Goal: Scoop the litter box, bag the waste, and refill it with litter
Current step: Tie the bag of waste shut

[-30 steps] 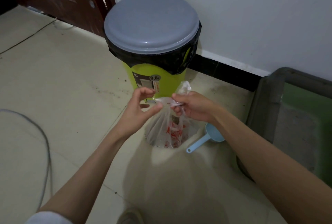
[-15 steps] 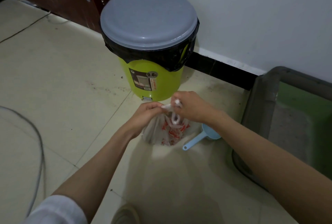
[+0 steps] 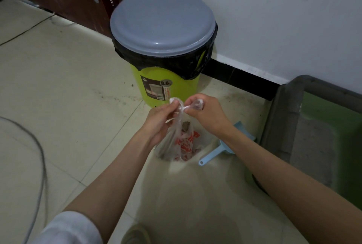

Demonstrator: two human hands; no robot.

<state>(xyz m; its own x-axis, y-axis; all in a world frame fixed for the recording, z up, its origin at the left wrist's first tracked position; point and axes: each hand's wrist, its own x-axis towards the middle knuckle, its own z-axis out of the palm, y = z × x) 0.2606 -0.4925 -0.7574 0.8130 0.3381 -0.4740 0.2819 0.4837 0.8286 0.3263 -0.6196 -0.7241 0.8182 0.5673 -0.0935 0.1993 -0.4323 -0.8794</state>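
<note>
Before the lime-green plastic bin (image 3: 177, 87): both hands pinching bag handles.
Left hand (image 3: 158, 121) and right hand (image 3: 208, 115) grip the clear red-printed plastic bag (image 3: 182, 142).

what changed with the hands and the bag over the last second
Both hands, left hand and right hand, drew together and now pinch the handles of the clear plastic bag with red print, knotting them. The light blue plastic scoop and lime green bin with grey lid stayed put.
</note>
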